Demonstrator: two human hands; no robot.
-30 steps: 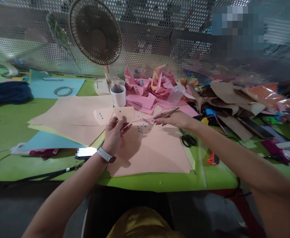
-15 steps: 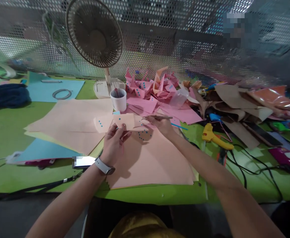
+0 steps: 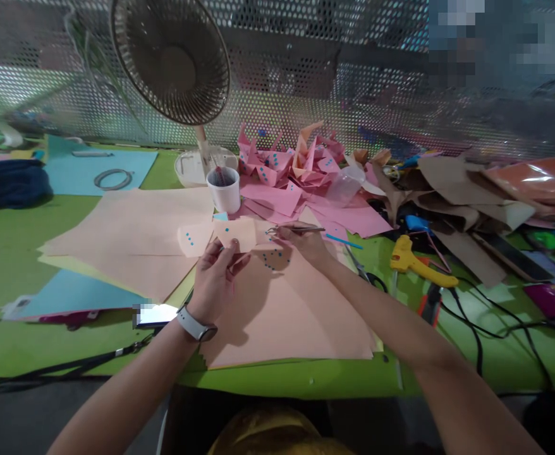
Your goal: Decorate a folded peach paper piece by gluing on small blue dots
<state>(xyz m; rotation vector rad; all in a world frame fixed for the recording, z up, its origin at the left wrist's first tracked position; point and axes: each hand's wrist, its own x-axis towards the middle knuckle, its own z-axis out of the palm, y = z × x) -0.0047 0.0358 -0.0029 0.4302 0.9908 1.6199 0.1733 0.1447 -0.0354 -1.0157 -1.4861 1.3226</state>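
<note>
Peach sheets (image 3: 287, 322) are stacked on a green table (image 3: 277, 382); above them, a blue-dotted paper (image 3: 239, 234) is pinched between thumb and fingers of the left hand (image 3: 217, 272), while tweezers (image 3: 306, 228) are gripped in the right hand (image 3: 308, 243), tips near its right end; beyond, a white cup (image 3: 224, 194) is backed by a fan (image 3: 173, 69)

Matt paper strip (image 3: 245, 234), seemingly metal tweezers (image 3: 306, 228)

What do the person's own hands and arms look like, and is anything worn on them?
The left hand and right hand are both ungloved, and no sleeves show on the forearms. On the left wrist is a watch with a pale grey strap and a dark case. No band shows on the right wrist.
</note>
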